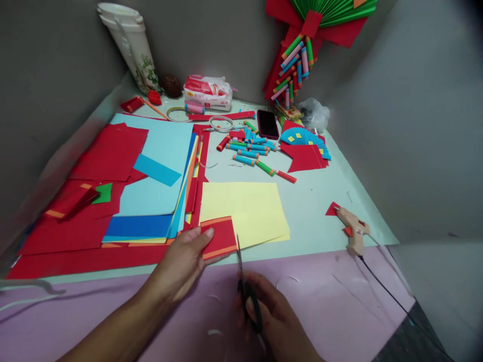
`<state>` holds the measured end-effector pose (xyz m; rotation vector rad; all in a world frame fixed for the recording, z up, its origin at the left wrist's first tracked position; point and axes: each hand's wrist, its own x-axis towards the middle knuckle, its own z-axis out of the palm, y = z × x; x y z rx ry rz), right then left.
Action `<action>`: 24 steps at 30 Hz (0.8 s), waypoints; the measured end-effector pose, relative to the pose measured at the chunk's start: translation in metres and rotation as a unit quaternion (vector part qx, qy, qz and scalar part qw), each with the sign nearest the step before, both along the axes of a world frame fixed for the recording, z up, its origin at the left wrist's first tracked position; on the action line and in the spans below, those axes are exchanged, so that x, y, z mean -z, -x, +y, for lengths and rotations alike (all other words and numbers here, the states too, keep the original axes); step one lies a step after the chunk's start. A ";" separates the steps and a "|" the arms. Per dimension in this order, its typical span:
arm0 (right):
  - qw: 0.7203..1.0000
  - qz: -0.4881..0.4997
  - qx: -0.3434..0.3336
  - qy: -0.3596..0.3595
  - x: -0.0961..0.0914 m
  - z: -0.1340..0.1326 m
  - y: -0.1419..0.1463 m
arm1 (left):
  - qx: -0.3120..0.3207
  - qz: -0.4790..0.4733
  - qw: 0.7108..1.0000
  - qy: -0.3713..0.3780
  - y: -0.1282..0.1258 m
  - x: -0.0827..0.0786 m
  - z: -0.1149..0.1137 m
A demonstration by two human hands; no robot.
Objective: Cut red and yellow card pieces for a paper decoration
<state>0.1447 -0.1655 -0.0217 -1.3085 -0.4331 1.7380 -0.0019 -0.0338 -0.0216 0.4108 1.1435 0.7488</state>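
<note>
My left hand (184,261) pinches a small red paper piece (221,235) with orange strips along its top and bottom edges, thumb on top. My right hand (275,311) grips black scissors (245,281) through the handles. The blades point up at the right edge of the red piece. Under the piece lies a yellow sheet (249,206).
A stack of red, light blue and dark blue sheets (143,186) fills the left. Rolled paper tubes (252,148), a phone (267,123) and tape rolls lie at the back. A glue gun (352,229) with its cord rests at the right. A fan decoration (302,55) leans on the wall.
</note>
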 end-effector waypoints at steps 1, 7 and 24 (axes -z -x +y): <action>1.000 -0.005 -0.002 -0.001 0.000 0.001 0.000 | -0.005 0.004 1.000 0.001 0.000 0.000 0.000; 1.000 -0.026 -0.006 -0.016 0.001 0.002 0.001 | -0.029 0.023 0.999 0.029 -0.002 -0.002 0.001; 0.997 -0.068 -0.013 -0.025 0.006 0.003 0.001 | -0.024 0.016 0.999 0.018 -0.001 0.002 0.000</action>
